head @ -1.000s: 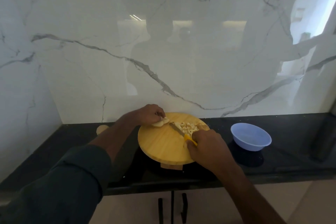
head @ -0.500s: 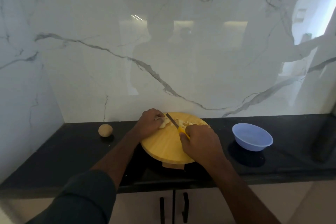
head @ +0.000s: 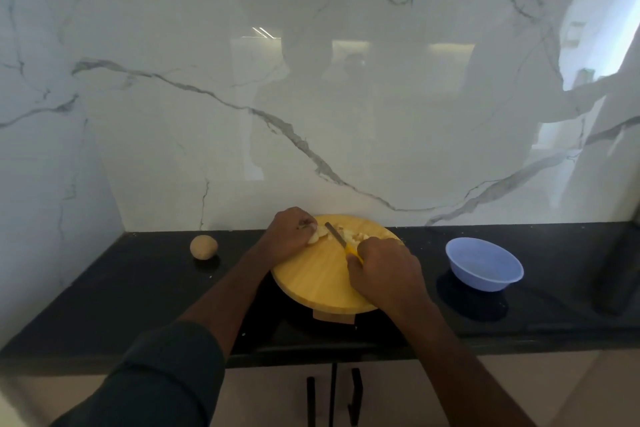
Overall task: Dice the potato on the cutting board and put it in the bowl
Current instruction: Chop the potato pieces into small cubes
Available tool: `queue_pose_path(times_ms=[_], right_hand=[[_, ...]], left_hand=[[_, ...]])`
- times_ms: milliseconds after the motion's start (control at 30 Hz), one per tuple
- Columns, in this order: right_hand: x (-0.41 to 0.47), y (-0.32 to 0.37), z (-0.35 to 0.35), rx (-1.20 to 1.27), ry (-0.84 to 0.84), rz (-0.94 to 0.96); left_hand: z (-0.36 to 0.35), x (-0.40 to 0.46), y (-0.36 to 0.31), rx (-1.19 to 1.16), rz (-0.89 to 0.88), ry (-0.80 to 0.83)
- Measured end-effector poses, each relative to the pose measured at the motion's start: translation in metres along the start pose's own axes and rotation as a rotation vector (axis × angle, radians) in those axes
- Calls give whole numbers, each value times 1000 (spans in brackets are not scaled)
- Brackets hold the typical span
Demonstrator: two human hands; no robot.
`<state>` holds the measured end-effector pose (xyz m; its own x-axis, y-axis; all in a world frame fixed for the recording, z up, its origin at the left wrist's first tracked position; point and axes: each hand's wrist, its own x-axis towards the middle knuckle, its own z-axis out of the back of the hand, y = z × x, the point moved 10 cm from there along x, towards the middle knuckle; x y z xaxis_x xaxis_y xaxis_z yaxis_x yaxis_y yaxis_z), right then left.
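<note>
Since a second ago, right hand (head: 384, 270) has drawn the yellow-handled knife (head: 343, 242) back beside the uncut potato piece (head: 316, 236).
Left hand (head: 289, 236), fingers curled, pins that piece on the round wooden cutting board (head: 318, 281); right fingers grip the handle; diced bits (head: 358, 237) lie behind; blue plastic bowl (head: 484, 263) sits apart, right.

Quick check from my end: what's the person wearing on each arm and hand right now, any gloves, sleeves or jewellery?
No gloves: the left hand and right hand are both bare. The left arm has a dark teal-grey long sleeve pushed up, leaving the forearm uncovered. The right forearm is bare as far as the frame shows; no sleeve is visible there. No rings, watch or bracelets can be made out.
</note>
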<state>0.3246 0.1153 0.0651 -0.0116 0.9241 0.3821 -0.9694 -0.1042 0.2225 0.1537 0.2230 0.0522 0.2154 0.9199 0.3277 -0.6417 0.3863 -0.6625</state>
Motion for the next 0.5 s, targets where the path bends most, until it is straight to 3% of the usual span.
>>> queue_pose_path(times_ms=[167,333,500], right_hand=[[5,-10,-3,18,32,-17],[-1,-24,18,104,-13,98],[-24,-41,20,199,78,244]], left_hand=[[16,-11,-5,-49,-27,-112],[26,-22,8,220,48,-90],[28,-32,2,349,32,-93]])
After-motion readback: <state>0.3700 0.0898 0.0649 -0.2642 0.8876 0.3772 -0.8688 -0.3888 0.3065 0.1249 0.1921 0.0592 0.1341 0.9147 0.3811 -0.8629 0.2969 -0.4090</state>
